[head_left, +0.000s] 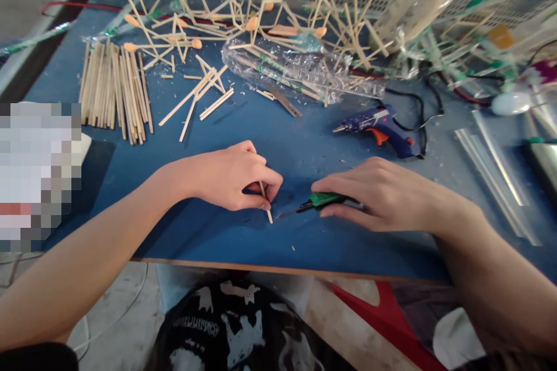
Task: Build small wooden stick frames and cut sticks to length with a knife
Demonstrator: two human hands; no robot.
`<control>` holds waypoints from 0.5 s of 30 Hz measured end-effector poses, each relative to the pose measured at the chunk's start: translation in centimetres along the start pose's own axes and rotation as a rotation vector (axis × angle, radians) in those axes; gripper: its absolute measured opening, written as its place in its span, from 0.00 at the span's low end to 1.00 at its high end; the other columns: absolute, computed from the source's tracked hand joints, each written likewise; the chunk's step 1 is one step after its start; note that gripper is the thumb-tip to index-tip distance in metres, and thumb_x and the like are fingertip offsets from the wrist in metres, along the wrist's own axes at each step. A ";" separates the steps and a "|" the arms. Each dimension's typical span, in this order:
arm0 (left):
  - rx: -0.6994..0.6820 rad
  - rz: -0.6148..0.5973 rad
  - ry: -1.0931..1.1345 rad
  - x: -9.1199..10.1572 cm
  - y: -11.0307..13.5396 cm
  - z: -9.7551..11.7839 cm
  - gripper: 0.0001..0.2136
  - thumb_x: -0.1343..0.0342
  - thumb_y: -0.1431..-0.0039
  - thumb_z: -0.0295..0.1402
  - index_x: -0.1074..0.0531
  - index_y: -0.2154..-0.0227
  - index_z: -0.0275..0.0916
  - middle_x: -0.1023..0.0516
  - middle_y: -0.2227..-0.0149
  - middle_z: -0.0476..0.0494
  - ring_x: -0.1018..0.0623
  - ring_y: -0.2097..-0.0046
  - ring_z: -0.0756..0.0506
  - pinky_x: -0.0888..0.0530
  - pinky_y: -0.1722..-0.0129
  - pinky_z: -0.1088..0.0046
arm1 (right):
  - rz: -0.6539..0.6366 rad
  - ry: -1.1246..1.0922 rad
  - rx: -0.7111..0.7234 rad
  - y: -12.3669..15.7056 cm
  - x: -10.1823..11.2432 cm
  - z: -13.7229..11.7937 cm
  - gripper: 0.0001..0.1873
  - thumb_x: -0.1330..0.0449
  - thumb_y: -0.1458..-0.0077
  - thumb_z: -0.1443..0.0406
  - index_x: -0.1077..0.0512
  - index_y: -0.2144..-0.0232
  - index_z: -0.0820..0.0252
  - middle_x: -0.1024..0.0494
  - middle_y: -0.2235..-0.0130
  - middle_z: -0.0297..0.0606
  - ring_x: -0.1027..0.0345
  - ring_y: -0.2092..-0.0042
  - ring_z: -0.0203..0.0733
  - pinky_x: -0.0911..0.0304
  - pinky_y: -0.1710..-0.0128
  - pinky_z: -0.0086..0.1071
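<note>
Near the table's front edge, my left hand (243,179) pinches a short wooden stick (269,215) between thumb and fingers, its lower end sticking out toward me. My right hand (369,197) is wrapped round a green-handled utility knife (325,199). The knife's thin blade (289,211) points left, its tip close to the stick's end; whether they touch I cannot tell. Beyond my right hand lies a blue glue gun (387,124) with an orange trigger. A few cut sticks (216,104) rest together beyond my left hand.
A bundle of wooden sticks (115,90) lies at the left of the blue table (195,237). Joined stick structures (256,17) and a clear plastic bag (282,66) fill the back. A flat metal strip (285,101) lies mid-table. Clear glue sticks (496,185) are at right.
</note>
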State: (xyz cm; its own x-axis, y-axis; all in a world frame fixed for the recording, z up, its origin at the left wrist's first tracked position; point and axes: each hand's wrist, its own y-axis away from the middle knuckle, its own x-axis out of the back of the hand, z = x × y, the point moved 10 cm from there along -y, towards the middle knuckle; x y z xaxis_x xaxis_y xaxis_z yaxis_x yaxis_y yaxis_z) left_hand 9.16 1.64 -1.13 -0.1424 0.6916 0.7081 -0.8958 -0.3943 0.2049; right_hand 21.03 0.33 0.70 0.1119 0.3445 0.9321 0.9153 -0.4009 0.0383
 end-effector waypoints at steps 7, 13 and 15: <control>0.012 -0.004 -0.005 -0.1 -0.2 -0.2 0.07 0.42 0.32 0.38 0.25 0.66 0.44 0.23 0.73 0.56 0.28 0.66 0.50 0.44 0.46 0.68 | -0.032 0.152 0.004 0.0 -1.3 0.1 0.17 0.52 0.26 0.56 0.29 0.49 0.59 0.17 0.62 0.39 0.24 0.67 0.40 0.42 0.70 0.34; 0.018 -0.012 -0.013 -0.2 -0.2 -0.3 0.08 0.43 0.32 0.40 0.24 0.66 0.44 0.23 0.72 0.55 0.28 0.66 0.50 0.44 0.45 0.68 | 0.017 0.225 0.043 -0.1 -0.8 -0.3 0.18 0.52 0.26 0.56 0.28 0.49 0.59 0.19 0.66 0.36 0.27 0.71 0.38 0.46 0.72 0.34; 0.011 -0.017 -0.011 -0.2 -0.3 -0.3 0.09 0.44 0.32 0.40 0.24 0.66 0.44 0.22 0.72 0.55 0.28 0.66 0.50 0.44 0.44 0.67 | 0.030 0.239 0.054 -0.1 -0.7 -0.4 0.18 0.52 0.26 0.57 0.27 0.49 0.59 0.19 0.67 0.36 0.28 0.71 0.38 0.46 0.72 0.34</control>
State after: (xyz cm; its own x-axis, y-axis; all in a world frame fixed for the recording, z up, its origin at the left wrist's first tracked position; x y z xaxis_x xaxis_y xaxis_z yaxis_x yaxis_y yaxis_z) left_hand 9.27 1.81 -1.54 -0.1227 0.6915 0.7119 -0.8933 -0.3895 0.2244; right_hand 20.66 -0.19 0.23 0.0505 0.1201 0.9915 0.9332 -0.3594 -0.0040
